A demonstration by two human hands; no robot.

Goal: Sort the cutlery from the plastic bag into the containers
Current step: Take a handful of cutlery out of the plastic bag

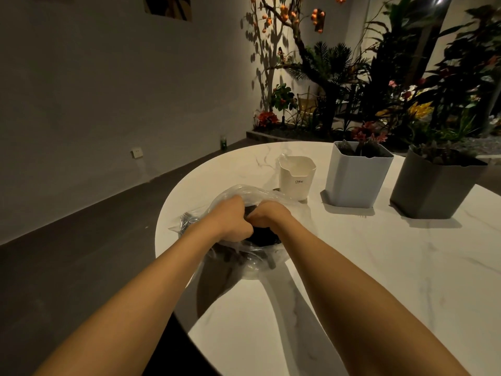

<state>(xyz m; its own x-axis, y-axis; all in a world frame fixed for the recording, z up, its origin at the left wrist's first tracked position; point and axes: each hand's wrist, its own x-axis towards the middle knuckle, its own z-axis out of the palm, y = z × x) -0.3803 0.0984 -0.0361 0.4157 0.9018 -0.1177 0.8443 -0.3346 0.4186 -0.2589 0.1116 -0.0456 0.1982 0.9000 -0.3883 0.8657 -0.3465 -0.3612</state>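
Mostly it is the white marbled table [352, 267] that fills the lower right of the frame, with a bank of plants [379, 85] behind it at the upper right. Along the table's far side stand a grey planter [433, 191] at the right and a pale planter [355, 183] just left of it. The clear plastic bag [244, 194] lies near the table's left edge, at the centre of the frame. Just behind it stands a small white container [296, 180] with lettering on its front. The left hand [233, 221] and right hand [267, 214] meet knuckle to knuckle on top of the bag, both fisted into its plastic. Dark cutlery [187, 222] shows through the film inside, bunched at the bag's left end and below the hands.
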